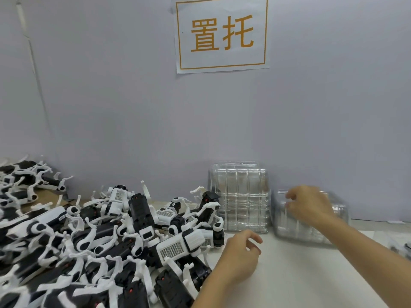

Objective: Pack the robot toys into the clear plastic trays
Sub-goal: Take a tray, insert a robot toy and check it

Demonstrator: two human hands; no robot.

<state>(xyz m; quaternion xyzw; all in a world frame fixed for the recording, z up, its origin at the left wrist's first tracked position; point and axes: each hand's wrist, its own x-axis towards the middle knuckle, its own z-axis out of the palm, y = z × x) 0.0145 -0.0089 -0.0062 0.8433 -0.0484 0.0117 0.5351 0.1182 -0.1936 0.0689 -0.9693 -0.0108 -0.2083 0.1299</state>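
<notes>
A big pile of black-and-white robot toys (106, 241) covers the left half of the table. Against the wall stands a tall stack of clear plastic trays (242, 196), with a lower stack of clear trays (311, 230) to its right. My right hand (309, 205) reaches over the top of the lower stack, fingers and thumb bent at its upper left rim. Whether they pinch the top tray is unclear. My left hand (241, 256) hovers over the table at the pile's right edge, fingers loosely curled, holding nothing.
The white table (311, 281) stretches to the right in front of the trays. A grey wall with a paper sign (222, 34) stands right behind them. Some blurred small objects (400, 247) lie at the right edge.
</notes>
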